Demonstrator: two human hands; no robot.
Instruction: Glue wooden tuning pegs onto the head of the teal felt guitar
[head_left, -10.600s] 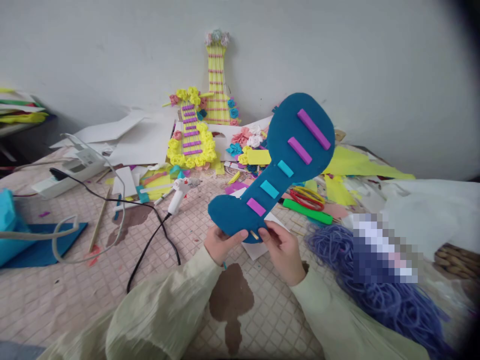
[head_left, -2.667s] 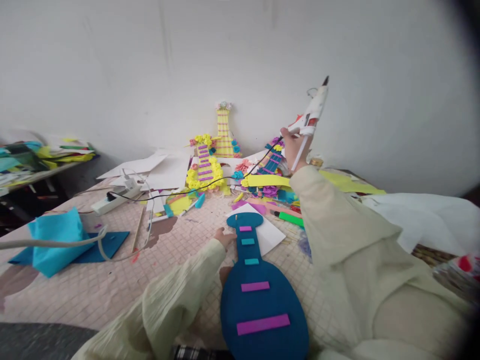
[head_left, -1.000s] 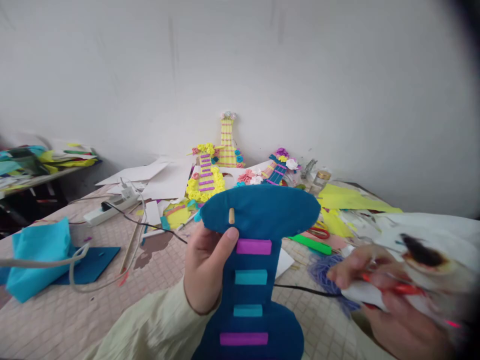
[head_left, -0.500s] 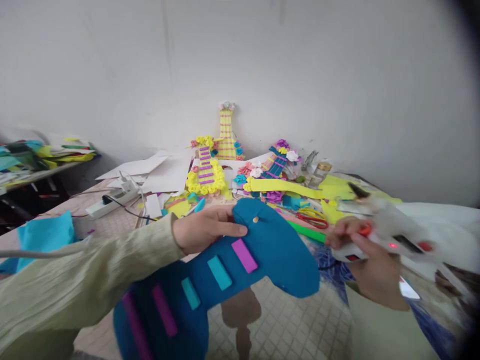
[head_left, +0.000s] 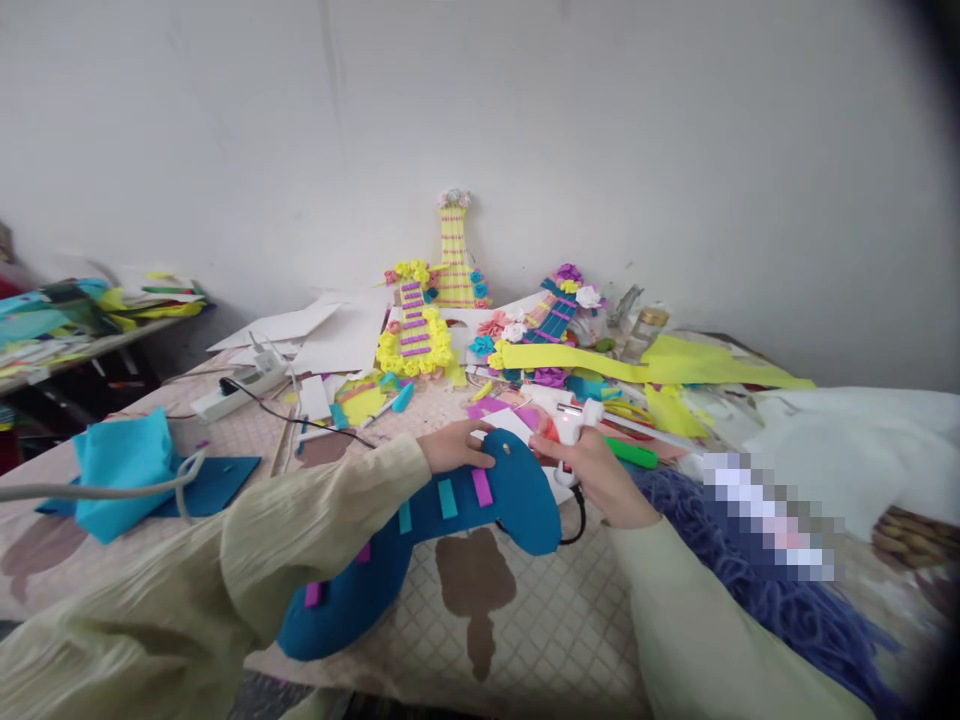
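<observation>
My left hand point(head_left: 456, 447) grips the upper end of a dark blue guitar-shaped cutout point(head_left: 529, 510), thumb on its face. Short strips cross the cutout, among them a magenta strip point(head_left: 482, 488) and a turquoise strip point(head_left: 448, 498). Near its top edge is a small pale spot. Just right of the cutout, my right hand point(head_left: 611, 480) is closed around a white hot glue gun point(head_left: 571, 425), whose nozzle points away to the left. Part of the cutout's lower body lies behind my left sleeve.
Finished flower-trimmed pieces, one a yellow guitar shape point(head_left: 414, 345), lean near the wall. A yellow strip point(head_left: 577, 362) runs across paper scraps. To the left are a power strip point(head_left: 240, 392) and turquoise sheet point(head_left: 124, 465); to the right, a tangle of blue-purple yarn point(head_left: 750, 590).
My right hand has brought the glue gun from the far right in to the cutout's right side. The cutout and my left hand appear lower and farther from me.
</observation>
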